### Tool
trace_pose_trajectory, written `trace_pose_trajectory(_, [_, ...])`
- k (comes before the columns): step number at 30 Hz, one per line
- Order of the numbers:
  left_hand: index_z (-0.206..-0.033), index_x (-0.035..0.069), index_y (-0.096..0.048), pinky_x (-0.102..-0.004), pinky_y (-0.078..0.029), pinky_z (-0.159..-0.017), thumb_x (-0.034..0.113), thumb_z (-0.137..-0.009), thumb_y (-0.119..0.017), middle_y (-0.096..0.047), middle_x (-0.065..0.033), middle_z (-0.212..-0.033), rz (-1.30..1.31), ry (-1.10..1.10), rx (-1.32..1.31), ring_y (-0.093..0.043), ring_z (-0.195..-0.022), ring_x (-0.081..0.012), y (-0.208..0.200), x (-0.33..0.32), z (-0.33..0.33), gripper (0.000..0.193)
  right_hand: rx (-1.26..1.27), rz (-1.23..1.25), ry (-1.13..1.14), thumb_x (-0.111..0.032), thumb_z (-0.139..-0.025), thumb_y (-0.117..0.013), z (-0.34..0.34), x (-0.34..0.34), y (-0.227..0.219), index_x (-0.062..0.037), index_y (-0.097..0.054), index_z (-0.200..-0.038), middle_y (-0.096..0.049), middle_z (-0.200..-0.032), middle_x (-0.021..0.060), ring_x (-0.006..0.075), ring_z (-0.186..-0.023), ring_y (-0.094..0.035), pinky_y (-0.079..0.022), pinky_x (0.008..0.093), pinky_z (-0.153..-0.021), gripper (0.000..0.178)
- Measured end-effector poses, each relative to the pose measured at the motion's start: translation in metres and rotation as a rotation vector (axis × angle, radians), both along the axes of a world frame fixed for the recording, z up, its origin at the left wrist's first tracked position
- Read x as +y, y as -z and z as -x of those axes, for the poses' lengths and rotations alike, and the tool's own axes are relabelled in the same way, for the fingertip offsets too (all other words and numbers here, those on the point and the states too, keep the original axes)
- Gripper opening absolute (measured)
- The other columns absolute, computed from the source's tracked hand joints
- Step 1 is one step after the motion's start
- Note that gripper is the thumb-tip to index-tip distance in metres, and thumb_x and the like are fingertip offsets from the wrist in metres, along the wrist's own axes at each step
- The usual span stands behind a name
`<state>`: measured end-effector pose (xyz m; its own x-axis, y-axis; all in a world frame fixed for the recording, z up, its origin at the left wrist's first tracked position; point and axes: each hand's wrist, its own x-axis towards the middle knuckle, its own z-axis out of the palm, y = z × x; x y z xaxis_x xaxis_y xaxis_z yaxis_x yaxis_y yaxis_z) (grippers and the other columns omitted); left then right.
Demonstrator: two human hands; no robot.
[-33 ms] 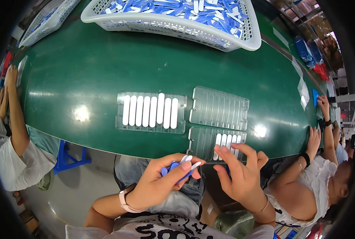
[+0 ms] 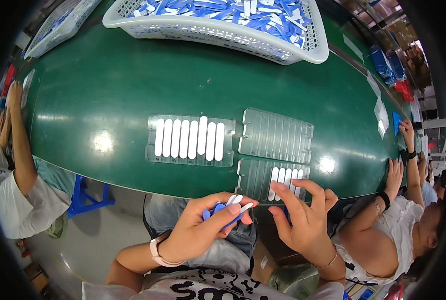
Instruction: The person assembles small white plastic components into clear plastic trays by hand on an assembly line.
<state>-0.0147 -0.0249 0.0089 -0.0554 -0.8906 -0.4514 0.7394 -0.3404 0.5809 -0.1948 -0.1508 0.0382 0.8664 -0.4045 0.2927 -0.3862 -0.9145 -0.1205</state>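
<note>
While my left hand (image 2: 195,225) clamps several blue-and-white strips (image 2: 246,207), my right hand (image 2: 304,225) hangs, thumb and forefinger apart, at the near grooved clear tray (image 2: 253,180). The strips seem light, stiffish, slippery, best pinched by their long edges.

Glossy tabletop (image 2: 123,90), shiny clear plastic trays (image 2: 275,132), smooth strips (image 2: 185,139); perforated plastic basket (image 2: 213,36)

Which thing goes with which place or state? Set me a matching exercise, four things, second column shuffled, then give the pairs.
Things:
1. Left hand
2. Stool
3. Left tray
4. Right hand

Places and states:
A. Bears eight white strips
B. At a partly filled tray
C. Holds blue and white pieces
D. Blue

Pairs: 1-C, 2-D, 3-A, 4-B
</note>
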Motion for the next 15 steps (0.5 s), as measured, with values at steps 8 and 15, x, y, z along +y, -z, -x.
trace_pose_trajectory(8, [-0.112, -0.001, -0.063, -0.0208, -0.048, -0.071, 0.007, -0.088, -0.064, -0.068, -0.0064, -0.096, 0.181, -0.106, -0.526, -0.058, -0.081, -0.0053, -0.006, -0.003, 0.016, 0.026, -0.326, -0.645, 0.036, -0.011, -0.066, -0.08, -0.019, 0.011, -0.001, -0.0036, -0.069, -0.082, -0.065, -0.082, 0.0047, 0.0175, -0.068, -0.052, -0.038, 0.0291, -0.061, 0.021])
trace_pose_trajectory(15, [-0.116, 0.004, -0.063, -0.0236, -0.049, -0.071, 0.002, -0.083, -0.067, -0.068, -0.0092, -0.095, 0.327, -0.025, -0.842, -0.063, -0.081, -0.0119, -0.004, -0.002, 0.012, 0.034, -0.338, -0.809, 0.087, -0.005, -0.068, -0.078, -0.025, 0.016, 0.0, -0.0028, -0.069, -0.082, -0.064, -0.08, 0.007, 0.0164, -0.067, -0.053, -0.041, 0.0264, -0.056, 0.016])
